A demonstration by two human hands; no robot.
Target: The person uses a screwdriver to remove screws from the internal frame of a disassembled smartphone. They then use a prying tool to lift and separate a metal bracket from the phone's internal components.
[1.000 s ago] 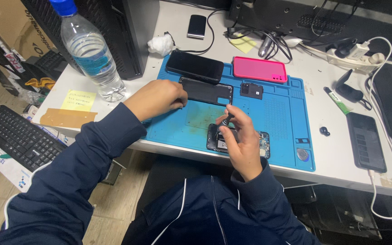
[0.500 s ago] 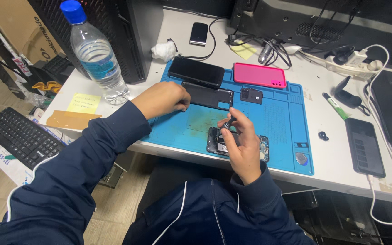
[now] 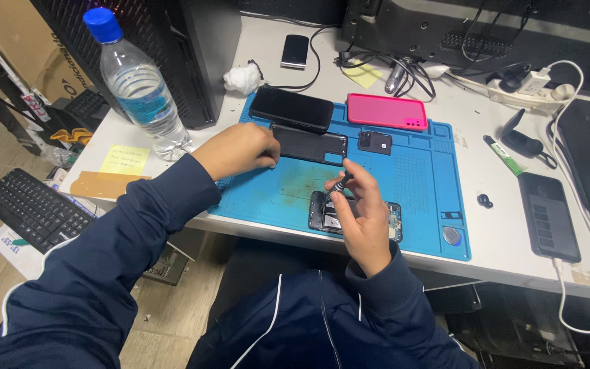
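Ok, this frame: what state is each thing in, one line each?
opened phone: back off, insides exposed, flat on blue mat
right hand: gripping small screwdriver, tip down
left hand: resting by black back cover
water bottle: capped, upright
pink case: lying flat

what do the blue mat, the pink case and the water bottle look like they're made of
Blue mat: looks like soft silicone or rubber, matte, with moulded compartments and a worn stain mid-mat.
Pink case: probably silicone or soft plastic, smooth satin look with rounded edges.
Water bottle: clear thin plastic, glossy and ribbed, with an opaque blue plastic cap.
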